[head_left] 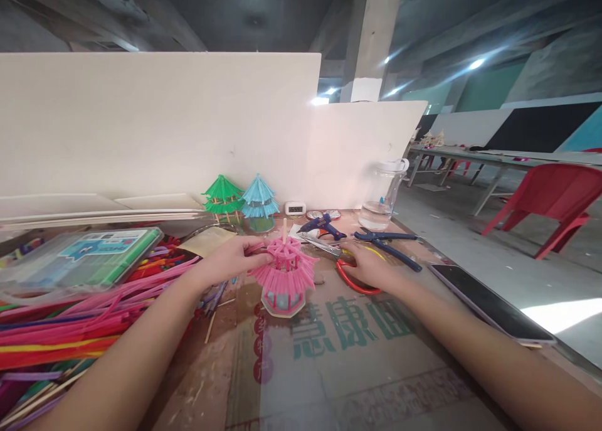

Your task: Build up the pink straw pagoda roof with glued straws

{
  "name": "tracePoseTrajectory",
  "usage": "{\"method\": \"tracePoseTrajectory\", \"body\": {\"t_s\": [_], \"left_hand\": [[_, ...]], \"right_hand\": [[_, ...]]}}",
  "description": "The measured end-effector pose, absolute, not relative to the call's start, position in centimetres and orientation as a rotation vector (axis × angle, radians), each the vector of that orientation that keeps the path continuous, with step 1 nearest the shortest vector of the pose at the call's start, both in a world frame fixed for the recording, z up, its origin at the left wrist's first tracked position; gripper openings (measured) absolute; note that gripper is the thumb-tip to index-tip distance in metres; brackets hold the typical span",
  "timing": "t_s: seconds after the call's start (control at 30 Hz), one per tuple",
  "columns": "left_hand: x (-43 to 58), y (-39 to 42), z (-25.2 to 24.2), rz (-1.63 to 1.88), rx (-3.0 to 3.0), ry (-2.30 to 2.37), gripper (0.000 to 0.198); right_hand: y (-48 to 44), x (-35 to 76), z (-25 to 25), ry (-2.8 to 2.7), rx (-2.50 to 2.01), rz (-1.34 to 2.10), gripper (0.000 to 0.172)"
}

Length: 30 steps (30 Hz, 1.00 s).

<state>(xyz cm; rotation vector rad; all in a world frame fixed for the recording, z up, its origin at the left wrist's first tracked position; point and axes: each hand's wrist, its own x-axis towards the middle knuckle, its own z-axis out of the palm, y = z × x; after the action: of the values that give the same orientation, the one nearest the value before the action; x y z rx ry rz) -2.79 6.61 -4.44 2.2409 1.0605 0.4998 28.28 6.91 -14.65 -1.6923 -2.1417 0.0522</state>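
Observation:
A small pink pavilion model (285,280) stands upright on the table, with a tiered roof, a thin stick rising from the top and a pale base. My left hand (237,258) is closed at the left edge of its roof, thumb and fingers pinching it. To the right, my right hand (364,265) is closed over the orange-red handles of a pair of scissors (360,283). The scissor blades point away to the left, toward a blue glue gun (327,226). Part of the handles is hidden under my fingers.
Blue-handled pliers (390,246), a water jug (379,199) and a phone (489,302) are on the right. Green (222,196) and blue pavilion models (259,202) stand behind, near a small digital clock (295,209). Colourful pipe cleaners (94,318) and a plastic case (84,255) crowd the left.

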Motion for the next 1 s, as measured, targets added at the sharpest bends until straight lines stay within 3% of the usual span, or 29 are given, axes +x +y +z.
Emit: {"method": "tracePoseTrajectory", "body": {"t_s": [0.33, 0.83, 1.0], "left_hand": [[-2.8, 6.7, -4.4, 0.465, 2.276, 1.068, 0.03], [-2.9, 6.6, -4.0, 0.461, 2.279, 1.109, 0.026], [-3.1, 6.1, -3.4, 0.628, 2.288, 1.207, 0.032]], "right_hand": [[6.7, 28.3, -14.0, -2.255, -1.693, 0.008, 0.039], [5.6, 27.7, -13.1, -2.21, -1.747, -0.039, 0.042], [5.0, 27.7, -11.1, -2.07, -1.671, -0.046, 0.029]]}}
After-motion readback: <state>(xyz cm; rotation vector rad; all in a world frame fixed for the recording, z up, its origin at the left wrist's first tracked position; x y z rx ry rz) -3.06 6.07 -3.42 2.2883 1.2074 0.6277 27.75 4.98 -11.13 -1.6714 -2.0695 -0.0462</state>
